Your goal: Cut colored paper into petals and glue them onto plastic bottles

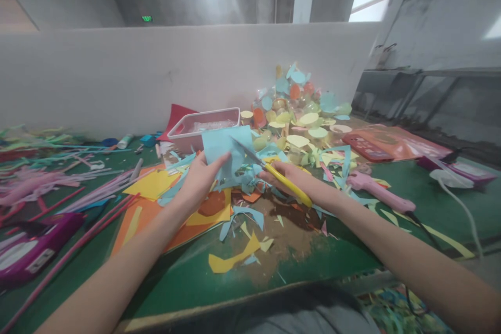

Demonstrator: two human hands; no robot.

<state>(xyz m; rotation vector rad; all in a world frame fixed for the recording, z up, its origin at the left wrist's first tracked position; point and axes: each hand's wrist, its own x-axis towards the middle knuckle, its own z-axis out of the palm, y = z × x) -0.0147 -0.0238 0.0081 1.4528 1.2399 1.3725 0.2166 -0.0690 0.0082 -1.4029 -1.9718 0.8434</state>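
A light blue sheet of paper (pixel 219 142) is gripped at its lower left by my left hand (pixel 203 175), with the thumb lying across its front. My right hand (pixel 284 175) holds scissors with yellow handles (pixel 291 188), fingers wrapped about the loops. The blades point up and left and overlap the right part of the blue paper; I cannot tell whether they bite into it. Below my hands lie orange paper (pixel 135 224), yellow paper (pixel 154 183) and curved offcuts, among them a yellow scrap (pixel 235 258).
A pinkish-white basket (pixel 183 141) stands behind the paper. Right of it rises a pile of coloured paper discs and clear cups (pixel 293 94). A pink glue gun (pixel 381 195) with a cord lies at right. A purple device (pixel 39 248) and pink sticks (pixel 74 235) lie at left.
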